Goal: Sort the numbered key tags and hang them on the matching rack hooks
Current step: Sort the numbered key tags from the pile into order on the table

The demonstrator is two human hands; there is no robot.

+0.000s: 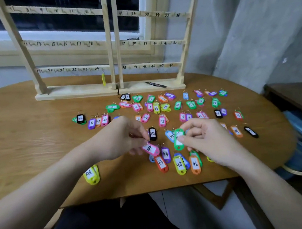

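I see my left hand (123, 137) pinching a pink tag (150, 148), my right hand (203, 137) pinching a green tag (179, 139), loose tags (178, 164) crowding beneath, the rack (107, 45) at twelve o'clock.

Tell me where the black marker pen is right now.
In the head view, the black marker pen lies on the base of the right-hand wooden rack, under the row of hooks numbered 43 to 48, beyond the scattered key tags.
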